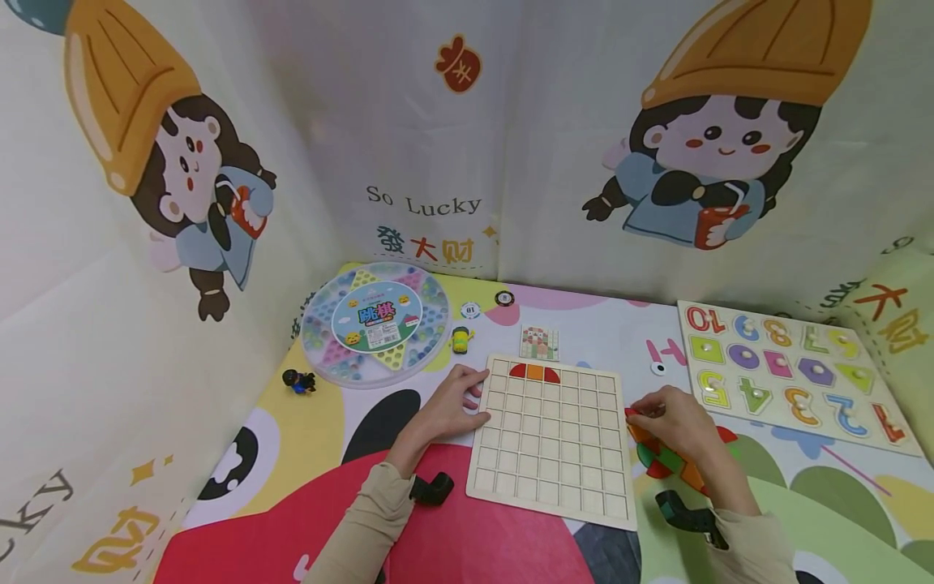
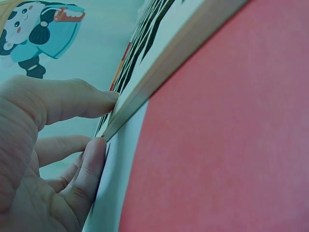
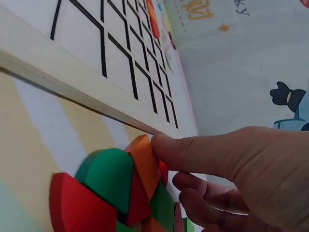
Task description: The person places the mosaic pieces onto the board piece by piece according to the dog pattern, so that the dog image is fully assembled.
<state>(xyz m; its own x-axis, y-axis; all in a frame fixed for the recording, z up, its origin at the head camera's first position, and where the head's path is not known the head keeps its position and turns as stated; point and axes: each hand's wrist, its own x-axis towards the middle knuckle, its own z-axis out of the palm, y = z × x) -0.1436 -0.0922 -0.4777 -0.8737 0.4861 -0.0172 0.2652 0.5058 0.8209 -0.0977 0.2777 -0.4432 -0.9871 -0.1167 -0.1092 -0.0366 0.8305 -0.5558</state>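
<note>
A square wooden grid board [image 1: 550,438] lies in front of me. In its far row sit an orange square block [image 1: 535,373] and a red quarter-round block [image 1: 517,371] on either side of it. My left hand [image 1: 447,405] rests at the board's left edge, thumb and finger spread and their tips touching the wooden rim [image 2: 140,92]. Beyond the right edge, my right hand [image 1: 674,422] pinches a red block [image 3: 163,172], mostly hidden behind the thumb. Just under those fingertips is a pile of blocks, among them an orange block [image 3: 145,162] and a green rounded block [image 3: 108,176].
A round Chinese checkers box [image 1: 375,324] stands at the back left, with a small dark-haired figure [image 1: 298,381] nearby. Behind the board lie a pattern card [image 1: 539,343], a yellow-green figure [image 1: 460,340] and round chips [image 1: 470,310]. A number puzzle board [image 1: 795,373] lies right.
</note>
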